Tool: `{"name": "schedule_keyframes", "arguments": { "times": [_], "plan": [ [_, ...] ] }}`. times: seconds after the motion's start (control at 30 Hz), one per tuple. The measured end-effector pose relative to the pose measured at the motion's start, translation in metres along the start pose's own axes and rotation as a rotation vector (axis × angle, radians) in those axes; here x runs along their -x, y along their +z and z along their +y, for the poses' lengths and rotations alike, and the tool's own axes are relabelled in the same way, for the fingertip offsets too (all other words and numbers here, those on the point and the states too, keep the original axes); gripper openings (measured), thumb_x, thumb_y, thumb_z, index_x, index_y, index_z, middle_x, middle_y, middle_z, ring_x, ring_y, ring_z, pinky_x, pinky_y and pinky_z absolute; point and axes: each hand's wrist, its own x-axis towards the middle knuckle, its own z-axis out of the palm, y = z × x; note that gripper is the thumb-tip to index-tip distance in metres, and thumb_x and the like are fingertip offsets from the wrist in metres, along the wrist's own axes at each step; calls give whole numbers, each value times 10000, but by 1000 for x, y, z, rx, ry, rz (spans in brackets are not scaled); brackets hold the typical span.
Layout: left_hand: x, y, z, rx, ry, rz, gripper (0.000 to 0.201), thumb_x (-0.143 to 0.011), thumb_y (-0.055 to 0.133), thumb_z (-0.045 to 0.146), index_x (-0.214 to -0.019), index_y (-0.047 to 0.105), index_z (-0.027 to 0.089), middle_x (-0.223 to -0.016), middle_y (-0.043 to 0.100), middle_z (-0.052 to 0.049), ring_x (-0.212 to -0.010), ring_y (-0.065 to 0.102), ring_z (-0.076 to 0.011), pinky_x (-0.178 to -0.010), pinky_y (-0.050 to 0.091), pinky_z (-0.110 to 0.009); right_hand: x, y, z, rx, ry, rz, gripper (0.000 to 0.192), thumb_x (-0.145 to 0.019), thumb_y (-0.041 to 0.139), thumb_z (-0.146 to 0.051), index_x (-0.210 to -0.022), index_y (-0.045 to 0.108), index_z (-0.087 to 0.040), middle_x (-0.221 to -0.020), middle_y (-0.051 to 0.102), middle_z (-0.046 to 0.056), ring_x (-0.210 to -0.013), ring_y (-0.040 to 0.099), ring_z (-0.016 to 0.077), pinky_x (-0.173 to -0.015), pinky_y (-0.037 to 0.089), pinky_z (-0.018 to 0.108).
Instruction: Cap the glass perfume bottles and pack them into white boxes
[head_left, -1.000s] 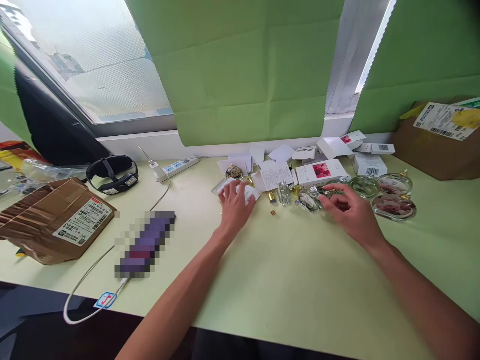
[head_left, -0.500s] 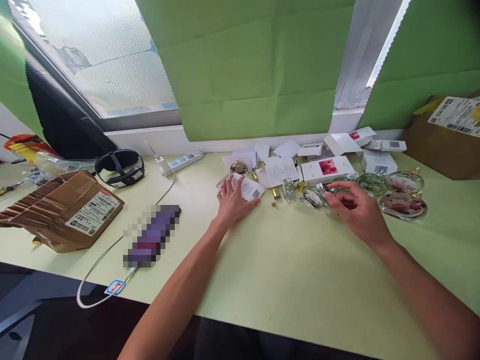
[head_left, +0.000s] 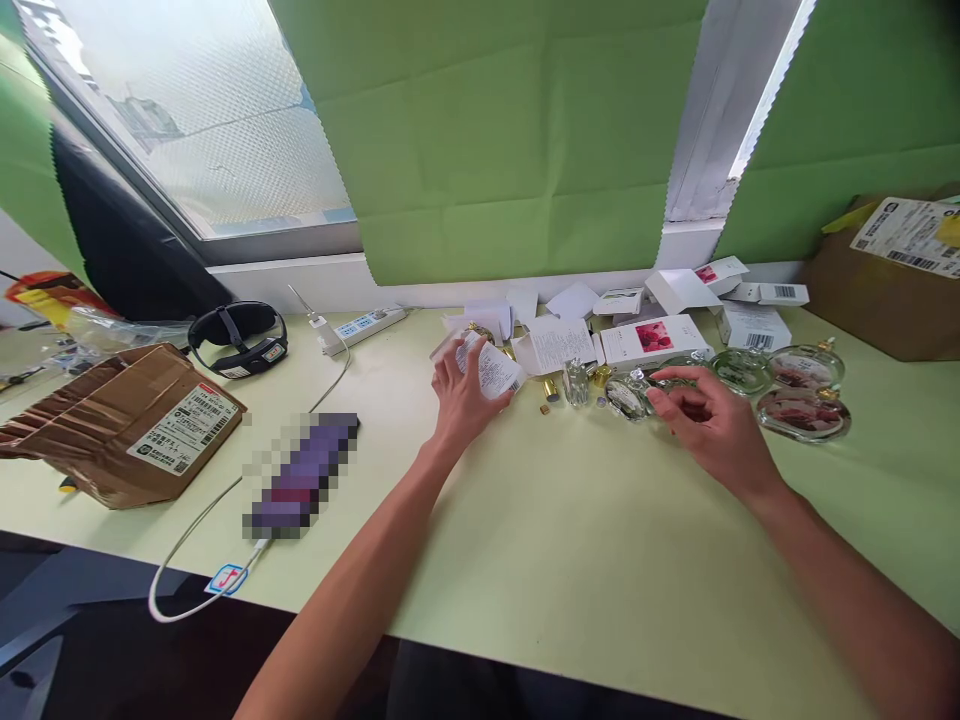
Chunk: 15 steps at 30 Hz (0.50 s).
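My left hand [head_left: 466,392] grips a white printed box [head_left: 495,370], its fingers over the far edge and its thumb along the near side. The box is tilted and has small text on its face. Behind it, a round gold-topped thing [head_left: 480,329] is partly hidden. My right hand [head_left: 709,420] hovers beside several clear glass bottles, fingers loosely curled and thumb a little apart from the index finger; nothing shows in it. Closest to its fingertips is a glass bottle [head_left: 627,398] lying on its side. Another glass bottle [head_left: 576,382] stands between the hands, near a gold cap [head_left: 551,389].
Flat glass bottles [head_left: 804,414] lie to the right. White boxes [head_left: 652,341] and a printed leaflet [head_left: 561,345] line the back. Leftward are a power strip [head_left: 371,325], a black headset [head_left: 238,340], a torn cardboard box [head_left: 124,425] and a pixelated phone [head_left: 304,475] on a cable.
My left hand has raised and tilted the white box slightly, so more of its text shows and the round thing behind is more covered. My right hand has hardly moved.
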Motion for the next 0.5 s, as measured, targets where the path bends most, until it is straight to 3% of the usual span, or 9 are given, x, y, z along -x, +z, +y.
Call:
{"name": "schedule_keyframes", "arguments": {
  "times": [0.17,0.3,0.4,0.5],
  "plan": [
    [-2,-4,4,107,-12,128,921,-744,757,359,-1500,231,363,-1490,261,-100,-1339,311,-331,-1128,332,-526,2,4,8,-37,-34,-24,284,-887,621,-519,-985,630,-253,-645,546,-33,-565,476,142,-559,410,287],
    [-3,-5,4,178,-39,201,605,-902,602,422,-1440,353,301,-1345,417,-106,-1259,361,-299,-1089,388,-468,4,6,7,-19,-53,-66,275,-889,624,-515,-896,655,-242,-685,582,-10,-614,506,154,-573,413,290],
    [-3,-8,5,199,-46,264,379,-956,520,469,-1272,493,262,-1207,468,-106,-1200,403,-284,-1034,425,-441,6,8,3,8,-62,-94,271,-900,609,-508,-859,657,-244,-662,565,-16,-599,486,148,-571,410,287],
    [-2,-11,9,228,-50,356,281,-975,477,489,-1104,502,241,-1115,480,-93,-1135,432,-260,-1011,422,-426,8,11,0,-21,-35,-154,281,-899,610,-514,-855,655,-240,-676,563,-12,-613,501,146,-574,430,282]
  ]
}}
